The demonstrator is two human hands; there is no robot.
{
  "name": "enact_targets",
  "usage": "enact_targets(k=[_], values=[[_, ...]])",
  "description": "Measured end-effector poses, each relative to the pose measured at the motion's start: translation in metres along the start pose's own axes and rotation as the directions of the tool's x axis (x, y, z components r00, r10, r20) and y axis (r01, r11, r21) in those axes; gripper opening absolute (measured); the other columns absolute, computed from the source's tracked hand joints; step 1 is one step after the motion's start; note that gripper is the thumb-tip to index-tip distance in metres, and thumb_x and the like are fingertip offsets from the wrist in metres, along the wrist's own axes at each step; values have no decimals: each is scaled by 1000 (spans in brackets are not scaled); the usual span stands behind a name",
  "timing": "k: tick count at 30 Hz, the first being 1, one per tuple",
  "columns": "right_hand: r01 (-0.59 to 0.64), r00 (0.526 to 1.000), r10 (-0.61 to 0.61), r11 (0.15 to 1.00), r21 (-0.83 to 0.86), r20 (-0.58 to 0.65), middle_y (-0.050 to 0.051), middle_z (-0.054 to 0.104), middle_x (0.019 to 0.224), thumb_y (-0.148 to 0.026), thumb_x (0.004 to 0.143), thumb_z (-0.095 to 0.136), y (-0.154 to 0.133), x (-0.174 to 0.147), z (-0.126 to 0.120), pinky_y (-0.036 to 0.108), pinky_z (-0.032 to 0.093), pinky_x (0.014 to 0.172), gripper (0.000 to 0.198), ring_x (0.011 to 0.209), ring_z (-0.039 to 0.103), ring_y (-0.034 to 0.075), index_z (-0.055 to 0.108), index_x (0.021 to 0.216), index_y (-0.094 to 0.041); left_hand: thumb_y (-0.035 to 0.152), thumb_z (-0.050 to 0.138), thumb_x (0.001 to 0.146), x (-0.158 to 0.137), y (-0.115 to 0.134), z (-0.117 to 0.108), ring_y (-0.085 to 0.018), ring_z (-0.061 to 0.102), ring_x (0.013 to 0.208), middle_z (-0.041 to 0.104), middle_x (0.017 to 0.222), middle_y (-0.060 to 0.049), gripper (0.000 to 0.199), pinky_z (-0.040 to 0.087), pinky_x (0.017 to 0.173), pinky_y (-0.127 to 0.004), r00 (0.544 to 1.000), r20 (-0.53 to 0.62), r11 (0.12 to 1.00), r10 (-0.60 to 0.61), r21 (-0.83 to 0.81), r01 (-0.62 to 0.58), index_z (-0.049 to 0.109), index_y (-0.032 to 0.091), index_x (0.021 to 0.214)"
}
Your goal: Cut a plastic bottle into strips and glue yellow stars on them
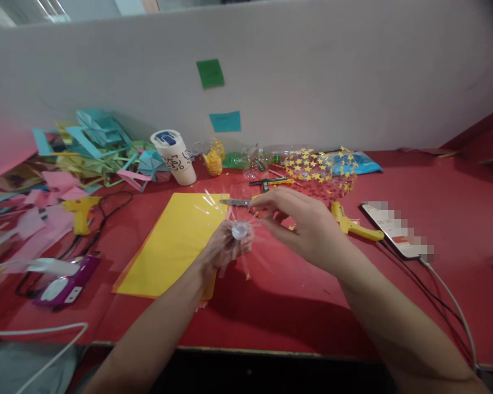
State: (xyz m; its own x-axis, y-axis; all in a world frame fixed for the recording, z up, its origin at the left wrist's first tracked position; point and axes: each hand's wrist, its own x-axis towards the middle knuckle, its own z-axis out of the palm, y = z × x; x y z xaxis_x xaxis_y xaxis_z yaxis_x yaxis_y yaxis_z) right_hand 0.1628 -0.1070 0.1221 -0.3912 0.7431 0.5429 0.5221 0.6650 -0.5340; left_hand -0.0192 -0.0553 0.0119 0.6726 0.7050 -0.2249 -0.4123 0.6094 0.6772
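Note:
My left hand (230,243) is closed around a clear plastic bottle piece (240,230). Its round end faces up, and thin clear strips fan outward from it. Just right of it hovers my right hand (302,224), fingers bent and apart, with no held thing visible between them. A grey blade (235,202) shows by the right fingertips; its other end is hidden, and whether the fingers touch it is unclear. Under the left hand's side lies a stack of yellow paper sheets (168,241).
A yellow glue gun (355,227) and a phone (390,227) lie right; another glue gun (81,213) and a purple power strip (68,282) lie left. Behind are folded coloured papers (101,134), a white cup (176,158), a cutter (271,181) and a yellow-starred plastic piece (312,167).

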Motion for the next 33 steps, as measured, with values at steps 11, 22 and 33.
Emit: enact_targets(k=[11, 22, 33], values=[[-92, 994, 93, 995, 37, -48, 2, 69, 84, -16, 86, 55, 11, 5, -11, 26, 48, 66, 10, 74, 62, 12, 65, 86, -18, 26, 44, 84, -1, 5, 12, -5, 22, 31, 34, 40, 6, 28, 21, 33, -15, 988, -150, 1000, -27, -17, 25, 44, 17, 57], [-51, 997, 53, 998, 29, -61, 1, 61, 81, -16, 86, 55, 12, 4, 4, 26, 48, 67, 10, 74, 57, 12, 64, 89, -19, 29, 42, 88, -2, 7, 19, -4, 19, 30, 31, 40, 8, 37, 20, 32, -15, 963, -242, 986, -123, -136, 92, 36, 19, 53], [-39, 999, 39, 998, 57, 14, 3, 62, 88, -15, 86, 55, 8, 3, 7, 23, 48, 64, 12, 74, 59, 11, 62, 95, -18, 28, 54, 79, 0, 3, 10, -2, 18, 31, 30, 40, 8, 35, 20, 32, -14, 985, -166, 999, -48, 14, 51, 35, 18, 51]])
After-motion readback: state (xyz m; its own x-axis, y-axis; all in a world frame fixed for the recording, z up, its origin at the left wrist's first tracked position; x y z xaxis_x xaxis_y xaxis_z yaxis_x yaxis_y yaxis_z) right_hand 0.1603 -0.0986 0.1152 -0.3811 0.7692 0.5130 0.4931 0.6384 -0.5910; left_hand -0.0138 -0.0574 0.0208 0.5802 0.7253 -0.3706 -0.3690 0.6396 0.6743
